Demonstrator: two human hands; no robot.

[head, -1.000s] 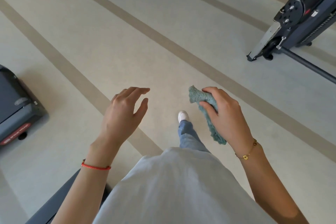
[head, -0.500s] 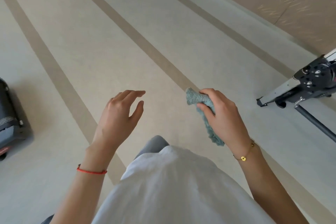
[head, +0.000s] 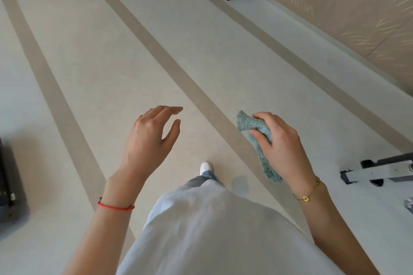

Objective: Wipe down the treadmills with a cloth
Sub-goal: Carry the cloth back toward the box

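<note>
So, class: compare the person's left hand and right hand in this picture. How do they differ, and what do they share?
The left hand holds nothing, while the right hand grips a teal cloth. The left hand's fingers are loosely extended; the right hand's curl round the cloth. The left wrist wears a red string bracelet; the right wrist wears a gold chain bracelet. Both are bare, raised in front of the body above the floor, touching no treadmill.

Bare forearms with no sleeves in view; a thin red cord bracelet [head: 115, 207] circles the left wrist and a fine gold chain bracelet [head: 307, 192] with a small round charm the right. A loose white top [head: 214, 230] covers the torso. Below it show a blue-grey jeans leg [head: 206, 178] and a white shoe [head: 206, 167].
</note>
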